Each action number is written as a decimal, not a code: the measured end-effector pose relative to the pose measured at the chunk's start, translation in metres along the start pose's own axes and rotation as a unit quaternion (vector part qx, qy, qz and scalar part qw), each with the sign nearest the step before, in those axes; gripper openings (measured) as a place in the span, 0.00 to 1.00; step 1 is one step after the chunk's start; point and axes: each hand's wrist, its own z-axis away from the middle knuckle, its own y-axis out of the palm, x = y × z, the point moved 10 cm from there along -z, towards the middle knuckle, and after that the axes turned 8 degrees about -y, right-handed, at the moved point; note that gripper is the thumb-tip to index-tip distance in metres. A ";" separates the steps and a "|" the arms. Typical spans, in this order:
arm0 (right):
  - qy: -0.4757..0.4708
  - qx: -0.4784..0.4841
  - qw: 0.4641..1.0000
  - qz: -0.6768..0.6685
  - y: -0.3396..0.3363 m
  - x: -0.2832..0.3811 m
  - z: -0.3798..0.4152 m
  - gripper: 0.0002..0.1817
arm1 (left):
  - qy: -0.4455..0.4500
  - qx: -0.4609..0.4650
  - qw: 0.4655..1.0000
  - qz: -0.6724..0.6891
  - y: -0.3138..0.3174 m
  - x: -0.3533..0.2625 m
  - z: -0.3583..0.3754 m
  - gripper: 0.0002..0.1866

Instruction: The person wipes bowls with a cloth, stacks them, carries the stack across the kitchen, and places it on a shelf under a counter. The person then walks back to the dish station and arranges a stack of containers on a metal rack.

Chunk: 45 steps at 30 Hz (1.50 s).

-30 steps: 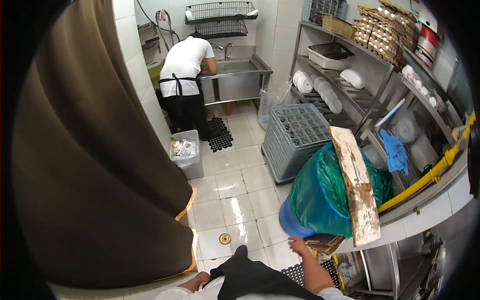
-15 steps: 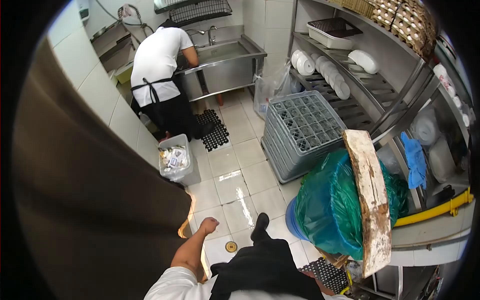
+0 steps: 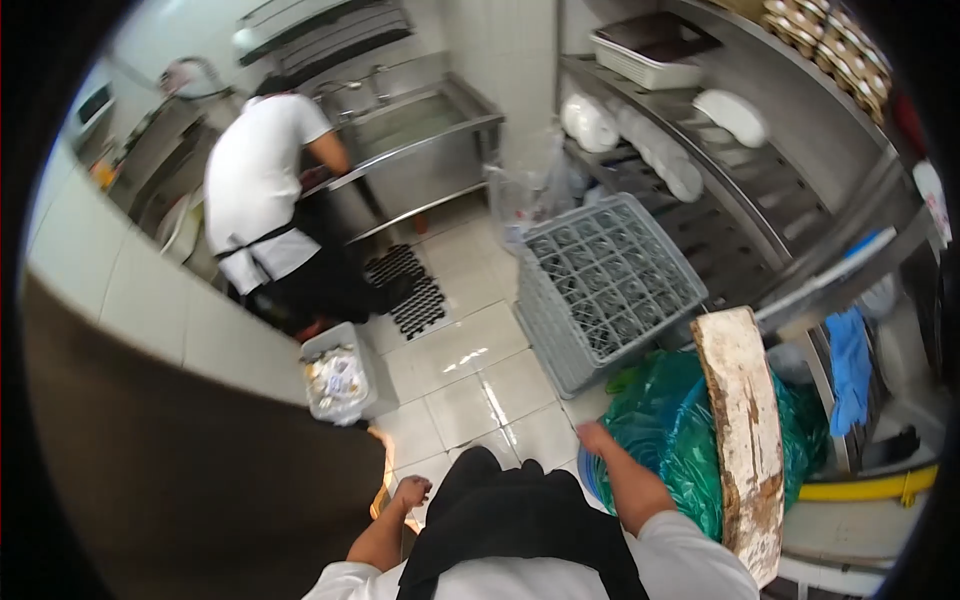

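Note:
My left hand [image 3: 412, 491] hangs low over the tiled floor, its fingers loosely bent and apart, with nothing in it. On the other side, my right hand [image 3: 593, 438] is smeared by motion, and its fingers do not show clearly. It overlaps the edge of a blue bin [image 3: 590, 470] lined with a green plastic bag [image 3: 650, 415]. A worn board with flaking white paint [image 3: 742, 430] lies across the top of that bag. My black apron [image 3: 500, 525] hangs between the two arms.
A person [image 3: 262, 180] in a white shirt bends over the steel sink [image 3: 420, 170]. A grey bin of waste [image 3: 340, 375] stands left, near a black mat [image 3: 408, 290]. Stacked grey glass racks [image 3: 615, 275] stand beside steel shelves [image 3: 690, 130] holding white dishes. A blue cloth [image 3: 848, 370] hangs right.
My view has shifted, bringing the bins and racks closer. My right arm has swung into view beside the blue bin. My left hand appears lower and nearer my body.

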 end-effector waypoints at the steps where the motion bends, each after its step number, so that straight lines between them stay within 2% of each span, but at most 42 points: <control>1: -0.016 0.012 1.000 -0.015 -0.070 0.041 -0.006 0.16 | 0.192 -0.022 0.934 -0.301 0.003 -0.028 -0.004 0.07; 2: 0.087 -0.085 0.980 -0.158 -0.069 0.005 -0.031 0.16 | 0.374 -0.036 0.742 -0.555 0.021 -0.037 0.000 0.08; 3: 0.088 -0.103 0.978 -0.158 -0.087 0.008 -0.046 0.16 | 0.380 -0.024 0.722 -0.577 0.017 -0.026 -0.027 0.09; 5: 0.113 -0.128 0.972 -0.161 -0.118 0.020 -0.065 0.16 | 0.209 0.008 0.869 -0.448 -0.019 0.001 -0.115 0.12; 6: 0.165 -0.126 0.953 -0.221 -0.123 0.023 -0.065 0.16 | 0.145 0.006 0.909 -0.391 -0.021 -0.018 -0.117 0.14; 7: 0.212 -0.124 0.929 -0.277 -0.126 0.020 -0.064 0.16 | 0.125 0.001 0.912 -0.390 -0.026 -0.030 -0.132 0.16; 8: 0.226 -0.132 0.925 -0.276 -0.119 0.013 -0.062 0.16 | 0.104 0.031 0.949 -0.295 -0.033 -0.042 -0.144 0.15; 10: 0.145 -0.111 0.972 -0.149 -0.102 0.027 -0.066 0.16 | 0.056 0.081 0.991 -0.089 -0.056 -0.057 -0.175 0.15; 11: 0.147 -0.038 0.982 -0.113 -0.072 0.020 -0.066 0.16 | -0.020 0.148 0.988 -0.024 -0.050 -0.079 -0.180 0.16; 12: 0.148 0.038 0.985 -0.078 -0.039 0.012 -0.059 0.16 | 0.077 0.147 0.959 -0.229 -0.062 -0.106 -0.197 0.18; 13: 0.078 0.090 0.993 -0.001 -0.013 0.015 -0.051 0.15 | 0.197 0.086 0.848 -0.484 -0.067 -0.157 -0.184 0.19; 14: 0.006 0.143 0.987 0.075 0.010 0.021 -0.040 0.14 | 0.293 0.007 0.718 -0.631 -0.071 -0.217 -0.161 0.21; 15: 0.086 0.178 0.980 0.019 0.019 0.011 -0.027 0.13 | 0.460 0.048 0.646 -0.607 -0.085 -0.248 -0.187 0.21; 16: 0.165 0.210 0.963 -0.039 0.027 0.004 -0.010 0.11 | 0.363 -0.002 0.871 -0.331 -0.133 -0.290 -0.239 0.13; 17: 0.175 0.210 0.961 -0.043 0.030 0.009 0.006 0.11 | 0.345 -0.077 0.873 -0.336 -0.128 -0.382 -0.157 0.09; 18: 0.241 0.089 0.948 -0.187 0.019 0.013 0.022 0.09 | 0.273 -0.027 0.955 -0.110 -0.139 -0.433 -0.148 0.12; 19: 0.295 -0.038 0.899 -0.321 0.013 0.011 0.036 0.08 | 0.398 -0.044 0.908 -0.122 -0.131 -0.512 -0.102 0.14; 20: 0.300 -0.045 0.896 -0.323 0.023 0.013 0.042 0.08 | 0.426 -0.029 0.903 -0.045 -0.133 -0.568 -0.088 0.12; 21: 0.320 -0.056 0.863 -0.386 0.041 0.009 0.048 0.07 | 0.451 -0.017 0.892 -0.025 -0.130 -0.622 -0.069 0.10; 22: 0.338 -0.066 0.826 -0.447 0.052 0.006 0.050 0.07 | 0.513 -0.055 0.853 -0.074 -0.116 -0.677 -0.015 0.09; 23: 0.344 -0.113 0.797 -0.484 0.027 0.023 0.050 0.10 | 0.533 -0.053 0.842 -0.064 -0.108 -0.720 0.014 0.08; 24: 0.346 -0.119 0.795 -0.484 0.015 0.026 0.038 0.10 | 0.552 -0.051 0.830 -0.053 -0.099 -0.757 0.039 0.08; 26: 0.451 0.006 0.801 -0.394 0.015 0.024 0.030 0.10 | 0.653 -0.048 0.754 -0.052 -0.068 -0.816 0.114 0.09; 27: 0.386 -0.065 0.845 -0.363 -0.009 0.024 0.014 0.08 | 0.668 -0.020 0.742 -0.046 -0.049 -0.836 0.147 0.10; 29: 0.355 -0.097 0.858 -0.358 0.005 -0.007 -0.009 0.10 | 0.687 0.012 0.725 -0.045 -0.015 -0.864 0.202 0.11; 30: 0.321 -0.123 0.872 -0.349 0.001 -0.018 -0.024 0.11 | 0.715 0.010 0.696 -0.067 0.002 -0.876 0.229 0.11; 31: 0.425 -0.112 0.811 -0.386 -0.033 -0.014 -0.020 0.14 | 0.742 0.008 0.664 -0.090 0.019 -0.885 0.249 0.10; 32: 0.421 -0.123 0.809 -0.391 -0.038 -0.022 -0.030 0.14 | 0.749 0.011 0.655 -0.096 0.032 -0.896 0.256 0.10; 34: 0.415 -0.238 0.792 -0.379 -0.066 -0.047 -0.045 0.17 | 0.776 0.010 0.614 -0.143 0.064 -0.916 0.273 0.10; 36: 0.421 -0.244 0.786 -0.381 -0.106 -0.062 -0.058 0.18 | 0.779 0.015 0.604 -0.166 0.093 -0.932 0.277 0.10; 38: 0.378 -0.329 0.738 -0.452 -0.154 -0.072 -0.066 0.17 | 0.758 0.035 0.623 -0.193 0.121 -0.947 0.265 0.10; 40: 0.293 -0.355 0.645 -0.611 -0.205 -0.076 -0.077 0.14 | 0.758 0.042 0.619 -0.202 0.148 -0.956 0.257 0.10; 43: 0.266 -0.369 0.625 -0.634 -0.283 -0.090 -0.076 0.16 | 0.732 0.075 0.631 -0.246 0.194 -0.962 0.239 0.10; 45: 0.244 -0.411 0.687 -0.547 -0.331 -0.113 -0.067 0.17 | 0.714 0.106 0.645 -0.252 0.223 -0.966 0.225 0.10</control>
